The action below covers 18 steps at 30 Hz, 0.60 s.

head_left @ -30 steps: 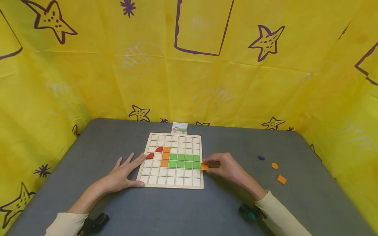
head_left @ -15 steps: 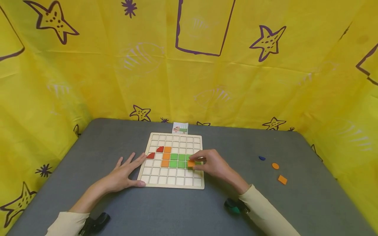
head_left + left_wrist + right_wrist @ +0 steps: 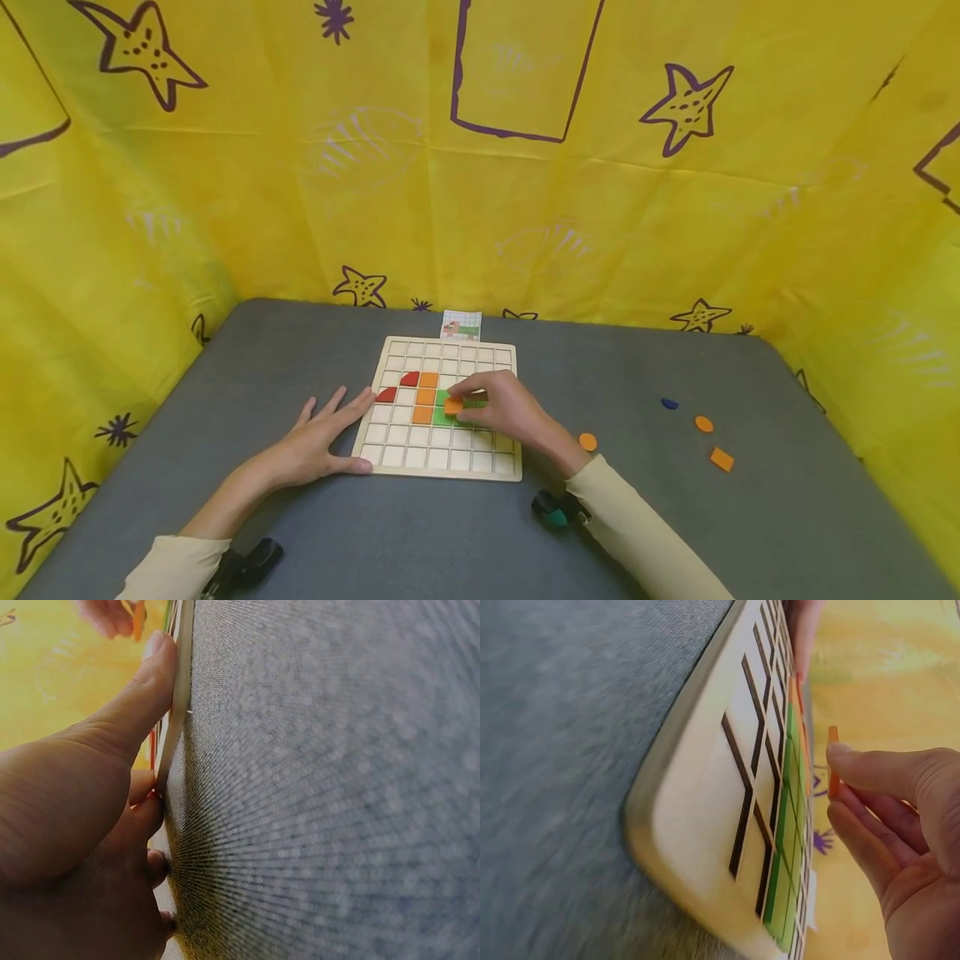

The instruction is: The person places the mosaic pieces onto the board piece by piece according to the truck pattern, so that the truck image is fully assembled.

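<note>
In the head view a wooden grid board [image 3: 450, 463] holds green squares [image 3: 442, 415], a column of orange squares [image 3: 424, 397] and two red quarter-round pieces [image 3: 387, 395]. My right hand [image 3: 510, 408] pinches an orange square [image 3: 453, 407] between thumb and fingers over the green squares. The right wrist view shows that orange piece [image 3: 833, 761] edge-on, raised off the board, in the right hand [image 3: 900, 817]. My left hand [image 3: 303, 450] lies with spread fingers along the board's left edge. Its thumb [image 3: 154, 675] touches the board's side in the left wrist view.
A small patterned card [image 3: 461, 325] lies behind the board. On the table's right side are a blue piece [image 3: 669, 403], an orange round piece [image 3: 703, 424] and an orange square [image 3: 722, 459]. Another orange round piece [image 3: 587, 442] lies beside my right wrist. A yellow cloth [image 3: 420, 208] hangs behind.
My right hand has moved left from the board's right edge to above the green squares, carrying the orange square. The orange round piece near my wrist has come into sight. The left hand stays put.
</note>
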Each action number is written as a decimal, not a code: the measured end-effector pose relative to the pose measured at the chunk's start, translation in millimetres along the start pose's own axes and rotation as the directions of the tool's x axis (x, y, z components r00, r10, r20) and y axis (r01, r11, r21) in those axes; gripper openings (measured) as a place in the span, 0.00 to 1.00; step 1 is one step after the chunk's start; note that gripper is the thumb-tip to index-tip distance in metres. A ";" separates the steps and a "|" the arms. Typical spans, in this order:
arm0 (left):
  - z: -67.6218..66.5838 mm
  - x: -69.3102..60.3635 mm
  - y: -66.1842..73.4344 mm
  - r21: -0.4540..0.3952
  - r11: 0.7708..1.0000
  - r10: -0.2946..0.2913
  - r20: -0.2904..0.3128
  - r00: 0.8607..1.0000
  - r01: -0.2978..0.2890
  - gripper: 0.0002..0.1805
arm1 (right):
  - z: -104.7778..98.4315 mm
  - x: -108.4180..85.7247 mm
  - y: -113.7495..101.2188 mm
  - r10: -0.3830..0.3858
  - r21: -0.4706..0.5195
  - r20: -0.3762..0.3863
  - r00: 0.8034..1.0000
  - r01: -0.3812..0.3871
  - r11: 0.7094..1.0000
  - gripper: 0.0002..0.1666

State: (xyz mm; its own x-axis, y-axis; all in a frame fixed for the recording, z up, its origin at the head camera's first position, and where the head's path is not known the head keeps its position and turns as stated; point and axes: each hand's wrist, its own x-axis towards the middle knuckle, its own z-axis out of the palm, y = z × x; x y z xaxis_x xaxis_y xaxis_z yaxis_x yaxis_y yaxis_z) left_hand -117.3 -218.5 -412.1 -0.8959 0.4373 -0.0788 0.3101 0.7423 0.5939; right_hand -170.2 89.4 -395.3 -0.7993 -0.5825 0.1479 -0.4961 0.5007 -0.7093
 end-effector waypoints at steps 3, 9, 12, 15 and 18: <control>0.2 0.8 -0.4 0.001 1.000 -0.003 0.005 1.000 0.003 0.58 | 5.5 7.4 -2.7 -0.006 0.024 0.001 1.000 0.006 1.000 0.18; -0.3 1.6 -0.9 -0.001 1.000 -0.010 0.020 1.000 0.010 0.58 | 19.7 20.7 -10.7 -0.009 0.044 0.000 1.000 0.009 0.999 0.17; -0.6 1.3 -0.1 -0.001 1.000 -0.005 0.019 1.000 0.005 0.57 | 24.8 26.2 -15.3 -0.013 0.022 0.000 1.000 0.013 1.000 0.17; -1.0 0.6 0.1 0.002 1.000 -0.005 0.015 1.000 0.005 0.57 | 29.5 30.8 -19.4 -0.015 -0.007 0.015 1.000 0.015 1.000 0.17; -1.5 -0.1 0.1 -0.002 1.000 -0.004 0.014 1.000 0.004 0.57 | 33.3 34.0 -22.9 -0.006 -0.032 0.034 0.999 0.007 0.999 0.17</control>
State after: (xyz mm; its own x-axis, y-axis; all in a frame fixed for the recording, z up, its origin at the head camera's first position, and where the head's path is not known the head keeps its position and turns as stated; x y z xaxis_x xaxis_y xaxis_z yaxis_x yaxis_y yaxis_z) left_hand -117.6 -219.2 -410.7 -0.8926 0.4412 -0.0929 0.3054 0.7432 0.5952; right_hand -174.7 36.8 -397.0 -0.7843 -0.6068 0.1289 -0.5124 0.5165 -0.6861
